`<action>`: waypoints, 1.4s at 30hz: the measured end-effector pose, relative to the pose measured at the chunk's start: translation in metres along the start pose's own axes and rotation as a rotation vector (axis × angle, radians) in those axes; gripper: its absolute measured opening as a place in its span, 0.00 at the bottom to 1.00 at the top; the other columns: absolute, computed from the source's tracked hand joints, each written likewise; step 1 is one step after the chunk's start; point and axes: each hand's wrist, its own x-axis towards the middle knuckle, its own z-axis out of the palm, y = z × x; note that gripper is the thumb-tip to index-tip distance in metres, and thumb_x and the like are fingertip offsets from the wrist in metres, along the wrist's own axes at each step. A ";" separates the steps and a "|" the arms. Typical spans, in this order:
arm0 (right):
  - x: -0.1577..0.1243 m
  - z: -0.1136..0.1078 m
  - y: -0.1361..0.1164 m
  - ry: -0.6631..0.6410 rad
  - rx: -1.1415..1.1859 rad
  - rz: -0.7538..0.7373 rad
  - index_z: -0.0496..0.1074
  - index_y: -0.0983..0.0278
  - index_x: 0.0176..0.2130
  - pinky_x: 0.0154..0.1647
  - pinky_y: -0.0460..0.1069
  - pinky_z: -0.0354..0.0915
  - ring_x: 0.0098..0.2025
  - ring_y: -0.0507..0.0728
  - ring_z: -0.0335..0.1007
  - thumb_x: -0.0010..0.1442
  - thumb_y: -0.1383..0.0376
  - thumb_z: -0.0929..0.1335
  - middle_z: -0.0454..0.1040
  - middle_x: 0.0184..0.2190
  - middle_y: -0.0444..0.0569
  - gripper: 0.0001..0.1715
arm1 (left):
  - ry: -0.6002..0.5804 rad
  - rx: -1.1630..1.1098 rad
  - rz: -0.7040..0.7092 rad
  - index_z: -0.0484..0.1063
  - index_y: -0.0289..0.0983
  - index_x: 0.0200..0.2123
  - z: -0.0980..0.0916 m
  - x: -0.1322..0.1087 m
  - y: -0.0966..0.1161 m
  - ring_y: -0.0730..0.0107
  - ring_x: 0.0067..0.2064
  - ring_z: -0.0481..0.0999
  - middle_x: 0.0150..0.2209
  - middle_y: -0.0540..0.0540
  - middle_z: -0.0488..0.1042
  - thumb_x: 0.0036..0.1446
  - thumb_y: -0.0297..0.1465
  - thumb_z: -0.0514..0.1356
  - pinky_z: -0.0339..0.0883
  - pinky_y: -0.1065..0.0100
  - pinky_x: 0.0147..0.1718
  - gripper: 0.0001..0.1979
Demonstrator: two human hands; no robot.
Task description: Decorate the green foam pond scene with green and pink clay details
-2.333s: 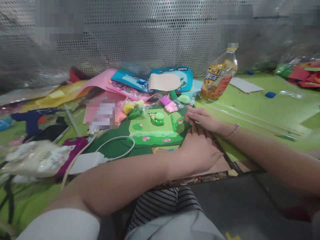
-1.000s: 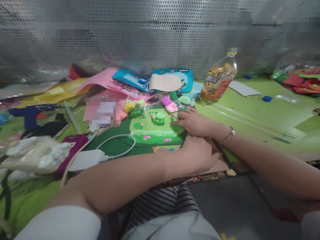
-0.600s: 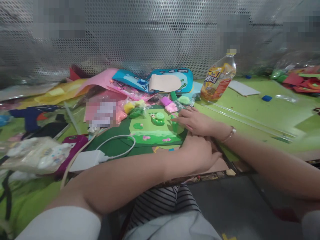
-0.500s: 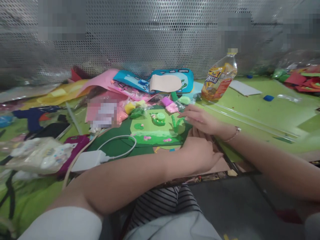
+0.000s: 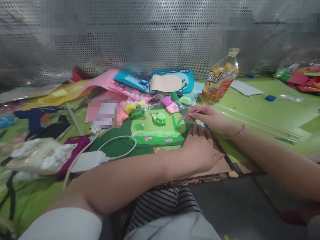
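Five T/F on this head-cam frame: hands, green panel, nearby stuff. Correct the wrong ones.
1. The right hand holds a thin pink tool. True.
2. The left hand lies palm down. True.
3. The round green piece is under the left hand. False: the round green piece sits on the light-green panel, apart from both hands.
4. The white adapter lies left of the light-green panel. True.
5. The bottle is in the right hand. False: the bottle is beyond the hands, held by neither.

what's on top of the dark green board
On the board: a light-green scene with raised shapes and part of a white cable; anything beneath the left forearm is hidden.
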 end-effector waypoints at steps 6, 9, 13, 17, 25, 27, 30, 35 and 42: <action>-0.003 0.000 0.003 -0.090 -0.093 -0.059 0.71 0.65 0.32 0.30 0.48 0.68 0.28 0.52 0.69 0.55 0.58 0.68 0.72 0.26 0.47 0.12 | -0.051 0.005 -0.012 0.55 0.20 0.58 -0.004 0.001 -0.001 0.42 0.61 0.53 0.60 0.23 0.54 0.59 0.51 0.43 0.48 0.48 0.58 0.39; -0.004 0.001 0.004 -0.148 -0.153 -0.114 0.70 0.66 0.34 0.32 0.48 0.68 0.29 0.52 0.70 0.57 0.59 0.66 0.73 0.28 0.48 0.11 | -0.082 -0.003 -0.025 0.55 0.19 0.58 -0.007 0.002 0.000 0.42 0.60 0.54 0.58 0.22 0.55 0.59 0.51 0.43 0.49 0.49 0.57 0.39; -0.004 0.001 0.008 -0.185 -0.207 -0.140 0.70 0.65 0.34 0.31 0.48 0.68 0.29 0.52 0.69 0.57 0.61 0.65 0.73 0.27 0.48 0.09 | -0.087 -0.004 -0.012 0.57 0.20 0.57 -0.008 0.001 0.000 0.39 0.59 0.55 0.56 0.22 0.59 0.60 0.50 0.42 0.49 0.47 0.56 0.38; -0.003 0.003 0.010 -0.200 -0.175 -0.104 0.69 0.64 0.33 0.30 0.48 0.68 0.28 0.52 0.70 0.57 0.62 0.65 0.72 0.26 0.46 0.07 | -0.062 0.010 0.017 0.59 0.21 0.57 -0.008 0.000 0.000 0.38 0.59 0.55 0.56 0.24 0.59 0.60 0.48 0.43 0.46 0.46 0.57 0.36; -0.003 0.002 0.010 -0.219 -0.278 -0.138 0.72 0.65 0.34 0.33 0.48 0.67 0.31 0.53 0.70 0.57 0.62 0.65 0.75 0.30 0.49 0.10 | -0.049 0.006 0.021 0.59 0.21 0.57 -0.004 0.001 0.000 0.39 0.59 0.55 0.58 0.24 0.57 0.60 0.48 0.44 0.48 0.46 0.56 0.36; -0.003 0.003 0.010 -0.222 -0.268 -0.136 0.72 0.65 0.33 0.33 0.48 0.67 0.32 0.53 0.70 0.56 0.61 0.66 0.75 0.31 0.50 0.10 | -0.043 0.001 0.022 0.58 0.20 0.57 -0.003 0.001 0.000 0.39 0.59 0.55 0.58 0.24 0.56 0.60 0.48 0.44 0.48 0.45 0.56 0.36; -0.004 0.004 0.010 -0.178 -0.160 -0.047 0.71 0.65 0.33 0.31 0.48 0.68 0.30 0.52 0.70 0.56 0.59 0.66 0.75 0.29 0.48 0.10 | -0.055 0.001 -0.003 0.57 0.19 0.57 -0.002 0.001 0.000 0.38 0.60 0.54 0.58 0.23 0.55 0.60 0.48 0.43 0.46 0.46 0.57 0.38; -0.004 0.006 0.007 -0.125 -0.028 0.048 0.69 0.64 0.32 0.30 0.47 0.68 0.28 0.51 0.69 0.54 0.58 0.67 0.73 0.27 0.46 0.11 | -0.034 0.028 0.005 0.57 0.20 0.57 -0.005 0.001 0.001 0.37 0.60 0.54 0.58 0.24 0.56 0.60 0.49 0.43 0.47 0.47 0.57 0.37; -0.003 0.006 0.008 -0.151 -0.082 0.007 0.68 0.64 0.31 0.29 0.47 0.67 0.27 0.51 0.68 0.55 0.59 0.67 0.72 0.25 0.45 0.10 | -0.067 0.026 -0.003 0.56 0.20 0.58 -0.006 0.001 0.001 0.40 0.58 0.57 0.56 0.23 0.59 0.60 0.50 0.42 0.49 0.48 0.55 0.38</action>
